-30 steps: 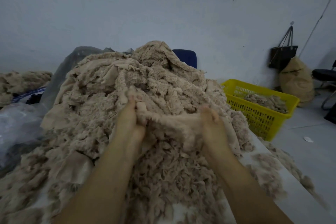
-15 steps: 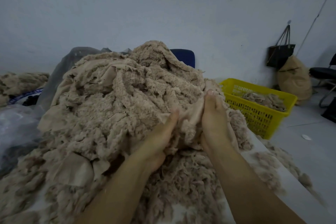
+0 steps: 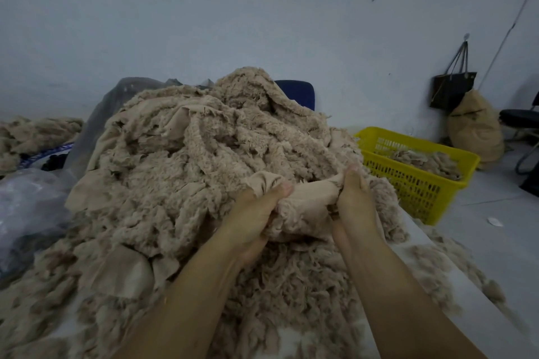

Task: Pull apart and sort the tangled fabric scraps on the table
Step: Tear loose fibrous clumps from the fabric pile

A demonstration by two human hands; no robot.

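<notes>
Left hand (image 3: 256, 213) is closed round one end of a beige scrap (image 3: 309, 194), thumb on top, fingers tucked under. Right hand (image 3: 354, 198) clamps the other end. The scrap's pulled taut between them, smooth backing up, fleecy side hanging below, at the near-right flank of the heap (image 3: 189, 160). Its lower edge looks caught in the fluff underneath, can't tell how deep.

Handling, my read: v. light, totally limp, nothing to break. Fleece snags on its neighbours, so it'll cling rather than slide. The backing prob. stretches a bit and the frayed edges shed lint. Best hold is on the backing near an edge w/ a full fist, not on the fluff, which likely tears off in tufts. Pull up & sideways so it peels off instead of dragging the mound along.

Around: the heap covers most of the counter (image 3: 477, 326), w/ loose tufts strewn toward the right edge. A yellow basket (image 3: 408, 183) sits just beyond that edge, lower down, w/ some scraps already in it, so it's the likely drop spot. Plastic sheeting (image 3: 26, 201) is bunched up on the left, touching the heap, w/ a smaller pile (image 3: 35, 132) further left. A blue chair (image 3: 297, 93) is mostly hidden behind the mound. A dark bag (image 3: 453, 90) hangs on the wall above a tan sack (image 3: 474, 128), both well apart. Main obstacle is the heap itself: its slope rises right behind the hands & could slump.
</notes>
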